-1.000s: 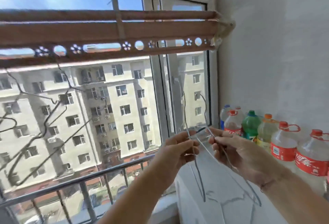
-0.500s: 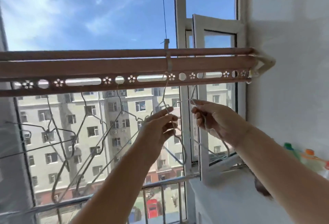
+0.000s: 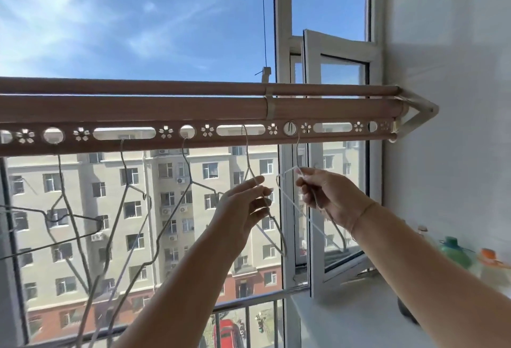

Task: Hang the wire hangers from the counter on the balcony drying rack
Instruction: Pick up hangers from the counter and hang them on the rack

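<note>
Head view: 2 wire hangers at drying rack (image 3: 193, 115) slots. Left hand (image 3: 243, 209) fingers loosely pinching left hanger (image 3: 250, 165), hooked. Right hand (image 3: 329, 195) gripping right hanger (image 3: 297, 154), hook steadied under round hole.

Pinkish-brown drying rack (image 3: 138, 111) with flower cut-outs; silvery-white wire hangers (image 3: 250, 166).

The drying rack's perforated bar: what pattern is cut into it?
Small flower cut-outs alternating with round holes and long slots along the perforated bar, clearest in the head view.
</note>
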Motion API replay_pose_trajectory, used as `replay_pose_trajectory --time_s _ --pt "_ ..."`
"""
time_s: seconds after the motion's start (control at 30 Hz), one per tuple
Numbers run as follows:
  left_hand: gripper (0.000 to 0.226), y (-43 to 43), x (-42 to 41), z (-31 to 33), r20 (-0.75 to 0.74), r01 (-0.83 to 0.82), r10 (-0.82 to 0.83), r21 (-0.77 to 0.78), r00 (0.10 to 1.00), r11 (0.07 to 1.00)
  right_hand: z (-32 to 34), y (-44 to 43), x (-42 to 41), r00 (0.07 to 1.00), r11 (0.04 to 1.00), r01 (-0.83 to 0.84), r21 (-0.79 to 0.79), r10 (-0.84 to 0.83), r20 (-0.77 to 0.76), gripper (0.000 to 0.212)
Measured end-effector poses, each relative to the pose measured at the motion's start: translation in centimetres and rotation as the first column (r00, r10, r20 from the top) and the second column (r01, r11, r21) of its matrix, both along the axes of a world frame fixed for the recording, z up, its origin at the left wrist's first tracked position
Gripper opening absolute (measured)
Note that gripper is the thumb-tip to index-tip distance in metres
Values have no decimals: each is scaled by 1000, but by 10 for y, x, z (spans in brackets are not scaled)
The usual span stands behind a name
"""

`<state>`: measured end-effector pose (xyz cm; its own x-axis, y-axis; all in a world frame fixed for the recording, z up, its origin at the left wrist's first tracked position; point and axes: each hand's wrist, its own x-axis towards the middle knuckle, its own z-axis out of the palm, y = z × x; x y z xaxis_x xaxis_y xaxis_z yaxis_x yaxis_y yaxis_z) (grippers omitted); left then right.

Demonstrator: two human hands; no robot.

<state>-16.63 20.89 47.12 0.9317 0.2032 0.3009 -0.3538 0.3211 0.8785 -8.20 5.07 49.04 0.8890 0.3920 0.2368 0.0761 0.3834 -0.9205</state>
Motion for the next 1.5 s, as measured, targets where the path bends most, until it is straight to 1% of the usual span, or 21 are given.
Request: replay_pose_trajectory --time_s 0.1,0.2,0.3,0.47,0.57,0.7,0.77,0.87,0.93,1.07,1.17,1.3,1.4,1.5 --pt "23 4 6 -6 -13 -3 3 -15 1000 1000 -4 2 4 1000 1000 -2 -12 1 -15 25" --pt "20 6 7 -13 -20 5 -5 -15 1000 1000 -9 6 7 998 1000 12 -20 -13 -66 22" --pt "23 12 7 -17 -20 2 -2 -13 1000 1000 -12 10 6 994 1000 26 -12 -27 -108 19" --pt "19 23 5 -28 -11 6 -6 -64 1000 998 -19 9 1 993 999 35 14 -34 -114 17" --pt "20 30 3 -40 4 -7 8 -86 1000 996 -27 6 -3 992 999 52 -8 -52 -113 12" --pt "17 45 -4 -64 1 -93 94 -68 996 993 -49 -4 -11 990 991 93 -99 -102 -94 10" --pt "15 49 -9 -84 -31 -128 126 -65 992 990 -67 -10 -16 989 986 115 -121 -126 -84 9" --pt "13 49 -13 -123 -141 -107 102 -29 985 994 -99 -19 -26 983 972 163 -168 -176 -60 8" --pt "13 43 -14 -152 -231 -35 37 15 972 999 -126 -25 -32 974 955 202 -217 -219 -53 8" --pt "19 18 -17 -204 -379 187 -139 93 915 978 -186 -48 -53 944 893 290 -344 -326 -51 35" --pt "21 -8 -15 -240 -473 301 -216 112 854 947 -232 -73 -81 904 830 357 -428 -422 -65 46" --pt "20 -53 -16 -288 -581 429 -293 109 759 897 -299 -118 -126 812 760 433 -484 -562 -156 50" --pt "19 -95 -25 -317 -647 519 -336 110 685 848 -345 -159 -168 691 696 499 -516 -679 -247 48" --pt "20 -139 -37 -341 -687 626 -408 88 601 775 -377 -201 -219 546 608 574 -548 -784 -297 44"
